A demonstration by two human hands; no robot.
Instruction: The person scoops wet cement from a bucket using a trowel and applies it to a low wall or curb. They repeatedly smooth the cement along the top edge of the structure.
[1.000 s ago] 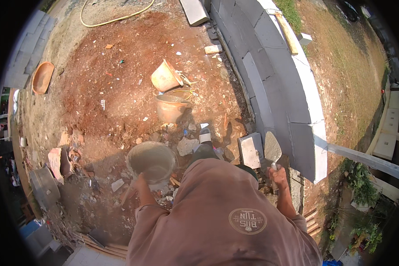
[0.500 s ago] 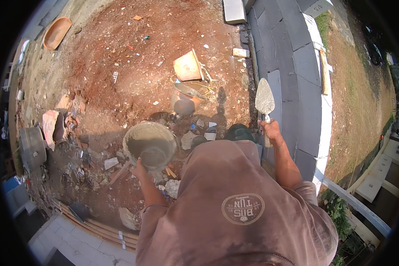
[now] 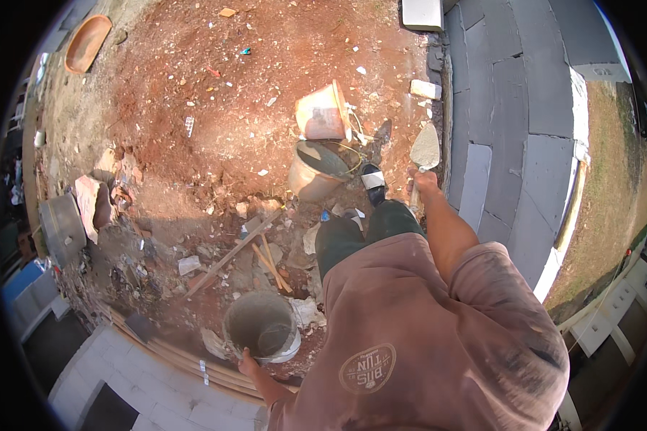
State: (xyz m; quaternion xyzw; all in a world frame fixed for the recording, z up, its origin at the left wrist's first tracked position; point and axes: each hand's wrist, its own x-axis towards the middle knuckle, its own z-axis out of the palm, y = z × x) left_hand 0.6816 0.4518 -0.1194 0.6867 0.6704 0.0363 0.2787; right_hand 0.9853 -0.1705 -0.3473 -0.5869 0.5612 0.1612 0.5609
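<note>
My left hand (image 3: 249, 365) is closed on the near rim of a cement-coated bucket (image 3: 260, 323), which I hold low at my left side. The bucket is tilted so its grey-smeared inside shows; a bit of white outer wall appears at its lower right. My right hand (image 3: 425, 184) is wrapped around the handle of a pointed masonry trowel (image 3: 425, 148), its blade coated in grey mortar and directed away from me. The trowel is just left of the grey block wall (image 3: 507, 108). My fingers partly hide its handle.
Two worn buckets, one tipped over (image 3: 322, 113) and one nearer (image 3: 315, 172), lie ahead of my feet. Wooden sticks (image 3: 230, 255), broken rubble (image 3: 93, 205) and a grey tub (image 3: 63, 228) are on the left. Long boards (image 3: 172, 359) run along the lower-left edge.
The bucket in my left hand has swung back from in front of me to my side. My body has shifted and one foot now shows ahead. The trowel remains in my right hand.
</note>
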